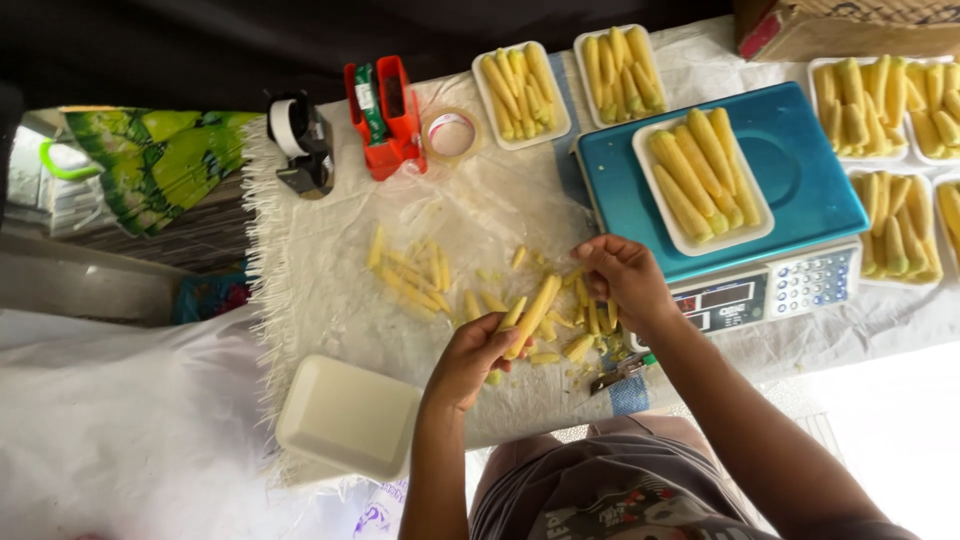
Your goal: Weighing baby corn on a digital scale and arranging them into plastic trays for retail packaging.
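The left hand (470,358) is curled shut around the lower end of 2 baby corn cobs (531,316), which stick up and away from the fist at a slant, over the middle of the table. The right hand (622,278) sits just beyond their tips, fingers bent and drawn together, fingertips pointing down at the loose cobs (585,330) heaped on the clear plastic sheet (480,220); whether it actually pinches one of them cannot be told. A second scatter of cobs (408,275) lies further left on the same sheet. Just beside the right hand stands a teal weighing scale (800,180), and on its platform rests a white foam tray (655,150) loaded with about 6 long cobs laid side by side. Behind the scale, 2 filled trays (575,48) sit next to each other, each packed with cobs. At the far right, 4 more trays of corn (915,158) are partly cut off by the frame edge. Near the left elbow an empty foam tray (345,415) lies at the table's front edge. At the back edge are a red tape dispenser (385,115), a roll of clear tape (451,133) and a black dispenser with a white roll (298,140).
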